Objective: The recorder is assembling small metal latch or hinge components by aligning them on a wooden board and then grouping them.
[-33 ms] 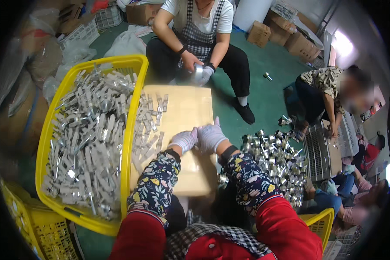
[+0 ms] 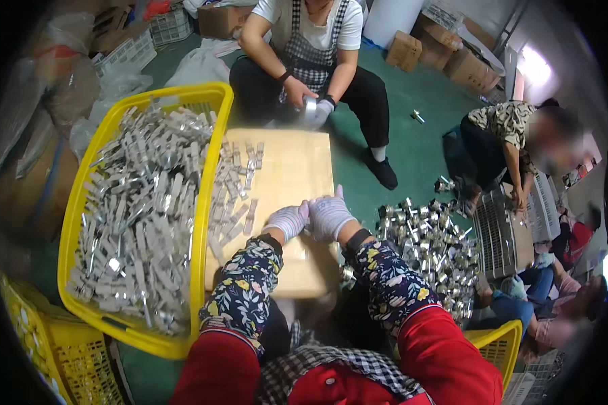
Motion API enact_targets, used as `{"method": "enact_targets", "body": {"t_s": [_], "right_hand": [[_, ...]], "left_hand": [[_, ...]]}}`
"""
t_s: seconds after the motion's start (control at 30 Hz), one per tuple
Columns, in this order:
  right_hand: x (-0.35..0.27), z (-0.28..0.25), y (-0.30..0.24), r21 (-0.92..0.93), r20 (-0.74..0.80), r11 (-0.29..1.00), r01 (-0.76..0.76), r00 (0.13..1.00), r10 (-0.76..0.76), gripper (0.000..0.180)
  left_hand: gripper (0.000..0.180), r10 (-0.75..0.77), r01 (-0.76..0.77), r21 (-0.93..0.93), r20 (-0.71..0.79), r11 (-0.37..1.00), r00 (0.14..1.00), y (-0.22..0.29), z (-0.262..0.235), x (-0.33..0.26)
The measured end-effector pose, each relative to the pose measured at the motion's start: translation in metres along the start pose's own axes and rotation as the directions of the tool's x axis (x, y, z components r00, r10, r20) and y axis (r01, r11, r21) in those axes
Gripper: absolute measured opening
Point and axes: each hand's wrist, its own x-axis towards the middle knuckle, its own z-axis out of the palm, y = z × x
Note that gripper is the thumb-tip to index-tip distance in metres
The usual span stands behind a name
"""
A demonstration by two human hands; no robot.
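My left hand (image 2: 286, 220) and my right hand (image 2: 329, 214), both in white knit gloves, are pressed together over the near part of a pale wooden board (image 2: 297, 155). The fingers curl inward; whatever lies between them is hidden. Flat grey metal strips (image 2: 235, 199) lie in a loose heap on the board's left side, just left of my left hand. A big yellow basket (image 2: 213, 135) full of the same strips stands against the board's left edge. A pile of shiny round metal parts (image 2: 431, 251) lies on the green floor right of my right forearm.
A person sits opposite, gloved hands (image 2: 312, 109) on a shiny part. Another person (image 2: 510, 135) crouches at right by a wire rack (image 2: 496, 236). Yellow crates stand at lower left (image 2: 40, 337) and lower right (image 2: 500, 343). Cardboard boxes (image 2: 405, 50) sit at the back.
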Motion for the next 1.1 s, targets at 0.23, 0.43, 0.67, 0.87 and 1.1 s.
{"method": "enact_targets", "body": {"t_s": [0.23,0.43,0.67,0.87,1.1], "right_hand": [[-0.088,0.053,-0.045,-0.070,-0.074,0.997,0.012,0.997,-0.017,0.064],[-0.079,0.037,-0.022,0.175,0.111,0.984,0.029,0.993,-0.048,0.069],[-0.059,0.086,-0.034,-0.252,-0.646,0.961,-0.117,0.759,-0.077,0.050],[-0.025,0.007,-0.003,0.081,0.161,0.995,-0.051,0.986,0.038,0.051],[-0.003,0.022,-0.005,-0.066,-0.243,0.995,-0.076,0.968,0.058,0.068]], "left_hand": [[0.046,0.088,-0.062,0.132,-0.200,0.989,0.976,0.012,0.059,-0.135],[0.025,0.239,-0.181,0.290,-0.181,0.940,0.954,0.010,0.061,-0.120],[0.054,-0.046,0.071,-0.156,0.155,0.985,0.987,-0.015,0.036,-0.035],[0.049,0.262,-0.203,0.243,-0.242,0.948,0.934,0.008,0.030,-0.058],[0.046,0.075,-0.074,0.051,-0.017,0.996,0.997,-0.019,0.004,0.011]]}}
